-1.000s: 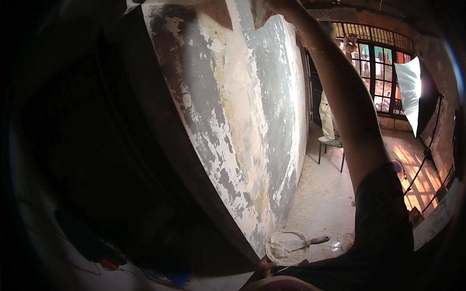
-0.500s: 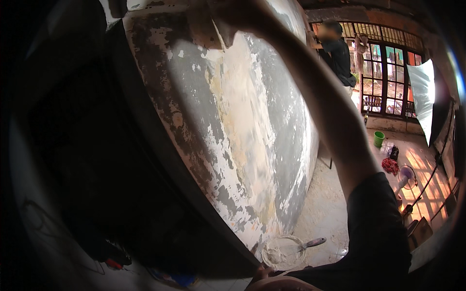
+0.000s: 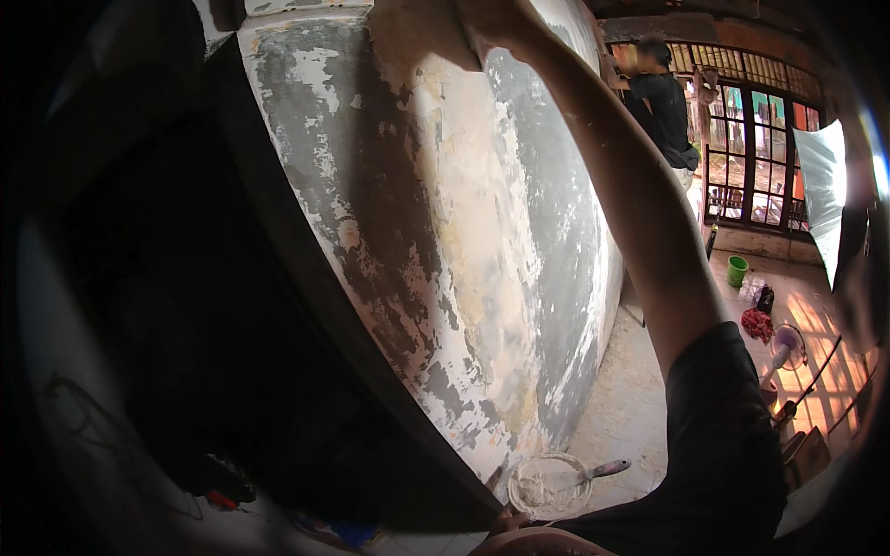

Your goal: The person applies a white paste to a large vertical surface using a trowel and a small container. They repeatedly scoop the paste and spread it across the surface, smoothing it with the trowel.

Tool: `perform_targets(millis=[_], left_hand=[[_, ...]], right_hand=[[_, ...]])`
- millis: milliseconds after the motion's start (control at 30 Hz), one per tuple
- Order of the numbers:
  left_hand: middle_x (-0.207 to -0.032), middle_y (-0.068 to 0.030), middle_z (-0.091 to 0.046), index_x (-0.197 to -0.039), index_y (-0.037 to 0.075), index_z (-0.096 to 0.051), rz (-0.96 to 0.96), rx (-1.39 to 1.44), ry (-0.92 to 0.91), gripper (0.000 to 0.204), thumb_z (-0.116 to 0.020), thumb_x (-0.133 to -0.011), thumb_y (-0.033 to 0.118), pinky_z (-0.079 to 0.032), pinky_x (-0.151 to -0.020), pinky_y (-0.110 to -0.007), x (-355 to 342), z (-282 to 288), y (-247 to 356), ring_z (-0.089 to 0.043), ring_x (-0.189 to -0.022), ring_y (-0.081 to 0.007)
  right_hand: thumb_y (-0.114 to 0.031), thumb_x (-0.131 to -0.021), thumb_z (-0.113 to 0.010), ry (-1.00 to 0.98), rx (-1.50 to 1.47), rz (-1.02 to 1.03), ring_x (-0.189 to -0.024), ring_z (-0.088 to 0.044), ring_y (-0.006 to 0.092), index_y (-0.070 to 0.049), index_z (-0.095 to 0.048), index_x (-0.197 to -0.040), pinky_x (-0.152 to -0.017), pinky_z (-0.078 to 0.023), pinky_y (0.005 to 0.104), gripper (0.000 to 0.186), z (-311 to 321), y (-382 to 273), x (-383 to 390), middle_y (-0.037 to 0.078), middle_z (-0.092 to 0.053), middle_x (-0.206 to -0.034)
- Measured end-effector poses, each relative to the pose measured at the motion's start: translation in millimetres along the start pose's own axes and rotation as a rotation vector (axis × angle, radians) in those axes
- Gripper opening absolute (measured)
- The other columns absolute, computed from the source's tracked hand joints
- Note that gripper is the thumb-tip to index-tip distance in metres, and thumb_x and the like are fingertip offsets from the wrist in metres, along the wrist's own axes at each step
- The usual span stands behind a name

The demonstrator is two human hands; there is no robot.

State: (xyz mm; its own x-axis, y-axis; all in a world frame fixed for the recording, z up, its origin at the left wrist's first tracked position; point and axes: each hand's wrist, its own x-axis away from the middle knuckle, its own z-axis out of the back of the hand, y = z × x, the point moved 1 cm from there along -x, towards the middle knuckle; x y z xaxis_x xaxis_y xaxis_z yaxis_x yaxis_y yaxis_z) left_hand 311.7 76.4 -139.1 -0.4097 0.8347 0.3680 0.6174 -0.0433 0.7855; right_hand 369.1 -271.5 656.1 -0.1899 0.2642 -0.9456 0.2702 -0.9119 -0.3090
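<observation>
From where I sit, the step in hand looks like dressing the wall (image 3: 565, 176) with filler: my right hand (image 3: 491, 23) is up against the wall near its upper edge, the arm stretched across the wall's right side. I can't tell whether its fingers are closed on a tool, since the hand is cut off by the frame and merges with a brown shadow. My left hand (image 3: 505, 521) is low down, at the near left of the rim of the tub (image 3: 552, 486), but it is too dark for me to say whether it grips that rim or just rests there. As I judge it, the next move calls for an even, flat pass down the pale band (image 3: 482, 232), with the tub kept within reach. The wall itself is patchy: mottled grey, with ragged white flecks along its left edge and toward its foot, and the smoother cream band running from the upper edge down through the middle. The tub sits by the wall's lower edge, though I can't tell if the floor bears it; it holds whitish paste, smeared up its inside, and a scraper (image 3: 610, 468) lies over it with its handle past the right rim.
</observation>
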Motion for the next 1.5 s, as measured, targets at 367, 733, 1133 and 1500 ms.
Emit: perform_targets(millis=[367, 733, 1133, 1500], left_hand=[[-0.155, -0.0172, -0.048, -0.161, 0.008, -0.030, -0.231, -0.382, -0.261, 0.070, -0.056, -0.097, 0.001, -0.051, -0.112, -0.047, -5.4, -34.6, 15.0, -0.052, -0.141, -0.0307], [-0.148, -0.0164, -0.056, -0.162, 0.010, -0.033, 0.079, 0.106, 0.020, 0.080, -0.057, -0.087, 0.001, -0.051, -0.109, -0.045, 1.7, -68.5, 33.3, -0.059, -0.133, -0.0320], [-0.153, -0.0167, -0.051, -0.160, 0.009, -0.033, 0.113, 0.024, -0.004, 0.071, -0.057, -0.095, -0.001, -0.049, -0.113, -0.050, -33.4, -20.2, 3.3, -0.055, -0.138, -0.0322], [-0.131, -0.0137, -0.064, -0.154, 0.008, -0.044, -0.295, -0.515, -0.023, 0.066, -0.066, -0.091, 0.009, -0.058, -0.085, -0.042, -46.5, 23.9, -28.3, -0.069, -0.101, -0.0254]], right_hand=[[-0.010, -0.105, -0.057, -0.093, -0.261, 0.159, -0.078, -0.070, 0.0209, -0.002, -0.071, -0.108, -0.066, -0.061, 0.0383, 0.016, 87.7, -69.7, 15.4, 0.010, -0.072, -0.091], [-0.013, -0.105, -0.054, -0.015, 0.028, 0.112, -0.118, -0.064, 0.0306, -0.003, -0.056, -0.137, -0.091, -0.057, 0.0444, 0.034, 50.8, 33.8, -28.7, 0.019, -0.064, -0.130], [-0.008, -0.101, -0.055, -0.015, -0.225, 0.211, -0.123, -0.058, 0.0304, -0.007, -0.047, -0.150, -0.100, -0.052, 0.0438, 0.049, 66.3, -1.6, -19.6, 0.016, -0.058, -0.140], [-0.003, -0.100, -0.055, -0.117, -0.214, 0.172, -0.120, -0.063, 0.0288, -0.005, -0.053, -0.144, -0.096, -0.054, 0.0387, 0.045, 47.4, 31.3, -41.4, 0.013, -0.062, -0.142]])
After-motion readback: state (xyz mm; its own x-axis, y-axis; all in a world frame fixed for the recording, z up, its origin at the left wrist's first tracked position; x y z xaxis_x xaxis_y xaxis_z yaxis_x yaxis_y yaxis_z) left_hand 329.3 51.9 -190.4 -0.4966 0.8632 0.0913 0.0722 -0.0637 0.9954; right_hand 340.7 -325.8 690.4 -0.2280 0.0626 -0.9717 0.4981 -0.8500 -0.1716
